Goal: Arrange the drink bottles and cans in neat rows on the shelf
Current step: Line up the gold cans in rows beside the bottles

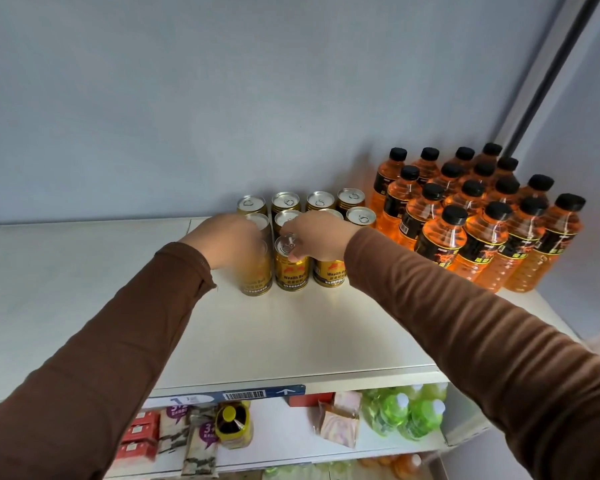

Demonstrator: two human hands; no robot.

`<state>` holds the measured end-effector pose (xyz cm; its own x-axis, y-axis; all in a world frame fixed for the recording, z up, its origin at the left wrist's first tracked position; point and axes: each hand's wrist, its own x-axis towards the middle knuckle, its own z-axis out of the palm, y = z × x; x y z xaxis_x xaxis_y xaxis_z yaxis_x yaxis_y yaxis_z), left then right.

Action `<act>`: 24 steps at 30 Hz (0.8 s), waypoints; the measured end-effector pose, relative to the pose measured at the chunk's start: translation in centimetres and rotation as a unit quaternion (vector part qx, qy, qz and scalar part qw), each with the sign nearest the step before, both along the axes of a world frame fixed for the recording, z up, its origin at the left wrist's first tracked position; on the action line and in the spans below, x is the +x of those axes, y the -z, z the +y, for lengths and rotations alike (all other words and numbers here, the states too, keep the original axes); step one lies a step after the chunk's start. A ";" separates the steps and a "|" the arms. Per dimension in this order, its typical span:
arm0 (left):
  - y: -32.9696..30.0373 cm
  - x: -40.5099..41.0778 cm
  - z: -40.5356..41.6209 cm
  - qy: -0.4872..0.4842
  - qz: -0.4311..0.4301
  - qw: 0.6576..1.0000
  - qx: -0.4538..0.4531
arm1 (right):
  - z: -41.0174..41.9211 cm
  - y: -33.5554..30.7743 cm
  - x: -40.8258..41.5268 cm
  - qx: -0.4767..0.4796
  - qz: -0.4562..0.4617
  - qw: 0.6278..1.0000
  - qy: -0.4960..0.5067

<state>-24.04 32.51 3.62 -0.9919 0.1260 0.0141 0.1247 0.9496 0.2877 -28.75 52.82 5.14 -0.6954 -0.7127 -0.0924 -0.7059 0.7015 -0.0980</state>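
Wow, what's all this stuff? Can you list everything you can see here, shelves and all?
Gold cans: at least ten visible, gold with silver tops, in rows on the top shelf, left of the bottles.
Orange bottles: about seventeen, orange drink with black caps and black labels, packed in rows at the right of the top shelf.
Top shelf: one, white, front half bare.
Price strip: one, blue and white with a barcode, on the shelf's front edge.
Green bottles: several, lower shelf, right.
Yellow-capped bottle: one, lower shelf.
Packets: several, red and patterned, lower shelf, left.
Left hand: brown sleeve, on the left front can.
Right hand: brown sleeve, fingers on the middle front can's top.
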 end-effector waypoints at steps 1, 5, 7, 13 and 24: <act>-0.2 0.0 0.1 0.002 -0.006 1.000 -0.005 | 0.0 0.0 0.2 0.002 -0.003 1.000 0.004; -1.7 0.3 1.0 0.005 -0.015 0.999 -0.042 | 2.0 -1.8 0.4 -0.036 -0.048 0.998 0.018; -3.0 0.2 2.0 0.019 0.026 0.999 -0.021 | 4.4 -3.9 -0.2 -0.077 -0.043 0.995 0.049; -3.9 -2.2 9.4 0.142 0.036 0.989 -0.023 | 9.6 -4.8 -0.6 0.091 0.062 0.988 0.104; -0.9 -4.4 12.5 0.182 0.012 0.980 -0.077 | 9.3 -1.6 -0.6 0.134 0.057 0.981 0.132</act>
